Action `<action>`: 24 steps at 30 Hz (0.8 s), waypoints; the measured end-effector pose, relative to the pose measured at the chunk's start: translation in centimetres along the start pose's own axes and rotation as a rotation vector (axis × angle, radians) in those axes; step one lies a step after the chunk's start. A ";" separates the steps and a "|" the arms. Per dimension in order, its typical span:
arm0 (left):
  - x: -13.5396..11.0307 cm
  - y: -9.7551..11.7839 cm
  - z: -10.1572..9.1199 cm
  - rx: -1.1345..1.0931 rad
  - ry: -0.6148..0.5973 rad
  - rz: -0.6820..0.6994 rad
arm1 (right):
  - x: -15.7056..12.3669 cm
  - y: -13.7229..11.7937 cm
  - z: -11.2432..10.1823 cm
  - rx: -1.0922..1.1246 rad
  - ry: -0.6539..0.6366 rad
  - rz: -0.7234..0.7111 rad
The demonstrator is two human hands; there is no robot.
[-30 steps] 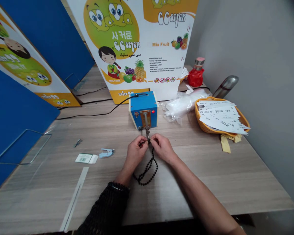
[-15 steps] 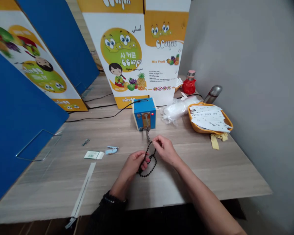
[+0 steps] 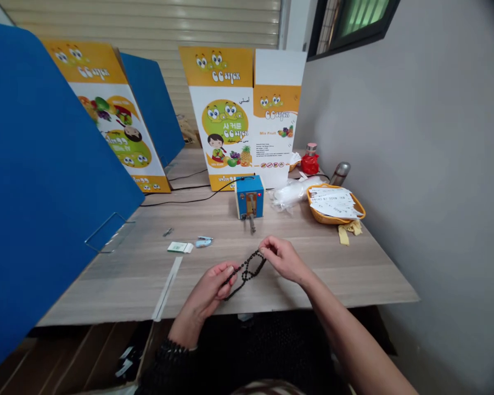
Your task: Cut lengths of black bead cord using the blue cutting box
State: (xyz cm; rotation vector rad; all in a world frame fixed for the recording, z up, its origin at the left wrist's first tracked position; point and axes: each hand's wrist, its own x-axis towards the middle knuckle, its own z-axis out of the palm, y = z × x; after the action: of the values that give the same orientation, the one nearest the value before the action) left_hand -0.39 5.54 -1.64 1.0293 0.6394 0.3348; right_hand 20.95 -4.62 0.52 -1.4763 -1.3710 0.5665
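While both hands (image 3: 247,269) pinch it, black bead string (image 3: 247,270) hangs between.

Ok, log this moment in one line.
left hand: holds black bead string | right hand: pinches its other end | blue box device: on table, untouched

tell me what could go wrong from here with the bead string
1. The string of small black beads hangs between the left hand and right hand at the wooden table front edge; a slip could drop it off the table.
2. The small blue box machine shows a red light, and its metal prong points at the hands; it may be live.
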 end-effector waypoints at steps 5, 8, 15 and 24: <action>-1.3 0.1 0.3 0.046 -0.006 -0.010 | -1.4 -1.5 -0.5 -0.041 -0.013 -0.043; -2.0 -1.4 0.0 0.120 -0.119 -0.118 | -1.5 -2.0 -0.9 0.011 0.025 -0.014; -6.8 -2.7 -0.9 -0.129 -0.024 0.276 | -1.4 -4.5 -1.8 0.415 -0.035 0.137; -6.3 2.1 8.1 0.538 0.049 0.347 | -3.8 -10.5 0.1 0.181 -0.211 -0.059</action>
State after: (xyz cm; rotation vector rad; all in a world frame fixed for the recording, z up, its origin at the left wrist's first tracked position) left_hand -0.01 -2.38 5.15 1.6604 0.6068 0.5063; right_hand 15.18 -9.59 8.60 -1.2530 -1.4790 0.8053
